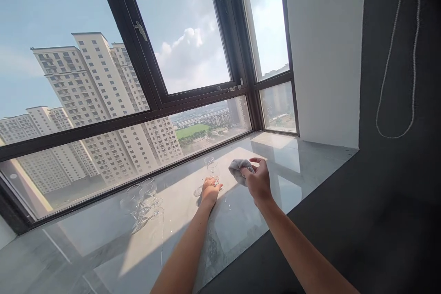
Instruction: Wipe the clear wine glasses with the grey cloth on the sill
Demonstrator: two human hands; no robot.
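Near the frame's centre, the left hand (209,190) seems closed around the upright stemmed glass (211,168) on the marble sill (282,165), while the right hand (258,180), just right of it, pinches a grey cloth (237,168).

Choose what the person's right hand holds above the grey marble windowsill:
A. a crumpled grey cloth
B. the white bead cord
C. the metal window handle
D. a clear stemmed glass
A: the right hand pinches a crumpled grey cloth above the grey marble windowsill, while the left hand rests by a clear stemmed glass.
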